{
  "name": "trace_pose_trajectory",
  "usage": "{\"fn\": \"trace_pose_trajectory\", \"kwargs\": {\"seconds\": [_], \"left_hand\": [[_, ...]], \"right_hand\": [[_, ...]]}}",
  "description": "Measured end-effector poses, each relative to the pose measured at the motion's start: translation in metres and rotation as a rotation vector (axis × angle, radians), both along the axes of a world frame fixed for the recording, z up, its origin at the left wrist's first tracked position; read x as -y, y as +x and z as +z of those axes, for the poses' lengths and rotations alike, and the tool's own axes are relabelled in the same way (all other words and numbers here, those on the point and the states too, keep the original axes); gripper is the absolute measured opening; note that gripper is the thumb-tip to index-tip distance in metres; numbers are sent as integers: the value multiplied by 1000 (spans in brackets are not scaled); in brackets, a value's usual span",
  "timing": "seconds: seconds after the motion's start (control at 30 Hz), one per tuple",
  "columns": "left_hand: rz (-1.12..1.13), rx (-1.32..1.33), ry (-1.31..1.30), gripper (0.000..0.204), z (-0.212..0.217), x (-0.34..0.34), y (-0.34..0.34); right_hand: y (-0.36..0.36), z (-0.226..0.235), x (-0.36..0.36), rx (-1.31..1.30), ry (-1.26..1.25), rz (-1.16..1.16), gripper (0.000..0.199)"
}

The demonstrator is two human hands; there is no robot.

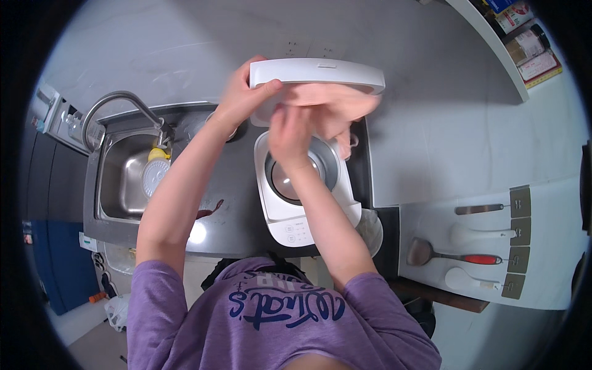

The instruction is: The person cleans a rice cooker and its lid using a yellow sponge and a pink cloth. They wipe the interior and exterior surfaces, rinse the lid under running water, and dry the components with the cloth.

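A white rice cooker (280, 213) stands on the dark counter with its lid (317, 71) raised. At the lid's left end my left hand (251, 89) grips the edge, its thumb on the near side and the fingers mostly hidden behind. My right hand (291, 132) is closed on a peach-pink cloth (339, 105) and presses it against the lid's inner side; the fingertips are partly blurred. Loose cloth hangs down to the right, over the back of the cooker. Below my right wrist shows the metal inside (283, 185) of the cooker, partly covered by my forearm.
To the left is a steel sink (117, 179) with a curved faucet (120, 95) and a pale round strainer (154, 176). A dark red scrap (209, 209) lies on the counter (231, 185). Utensils, including a red-handled spatula (456, 256), hang at right. A shelf (493, 46) holds jars.
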State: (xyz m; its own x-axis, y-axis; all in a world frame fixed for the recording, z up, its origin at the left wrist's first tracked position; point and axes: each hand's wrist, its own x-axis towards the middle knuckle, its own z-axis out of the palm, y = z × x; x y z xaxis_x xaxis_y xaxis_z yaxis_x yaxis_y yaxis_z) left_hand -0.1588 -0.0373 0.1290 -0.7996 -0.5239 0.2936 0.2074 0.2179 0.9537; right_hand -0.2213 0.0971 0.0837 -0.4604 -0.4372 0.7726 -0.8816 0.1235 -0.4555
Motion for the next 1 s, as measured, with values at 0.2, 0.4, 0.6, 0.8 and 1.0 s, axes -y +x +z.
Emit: {"fn": "trace_pose_trajectory", "kwargs": {"seconds": [0.2, 0.4, 0.6, 0.8, 1.0], "left_hand": [[-92, -49, -11, 59, 4, -1, 3], [-170, -79, -6, 61, 0, 13, 0], [-226, -58, 56, 65, -2, 16, 0], [-244, -64, 60, 70, -2, 18, 0], [-251, -78, 66, 69, -9, 20, -1]], "right_hand": [[-23, 31, -25, 71, 423, 177, 35], [-47, 0, -36, 42, 397, -177, 43], [-61, -7, -45, 76, -157, -176, 52], [-49, -21, -26, 96, -258, -309, 28], [-31, -81, -16, 525, 0, -310, 28]]}}
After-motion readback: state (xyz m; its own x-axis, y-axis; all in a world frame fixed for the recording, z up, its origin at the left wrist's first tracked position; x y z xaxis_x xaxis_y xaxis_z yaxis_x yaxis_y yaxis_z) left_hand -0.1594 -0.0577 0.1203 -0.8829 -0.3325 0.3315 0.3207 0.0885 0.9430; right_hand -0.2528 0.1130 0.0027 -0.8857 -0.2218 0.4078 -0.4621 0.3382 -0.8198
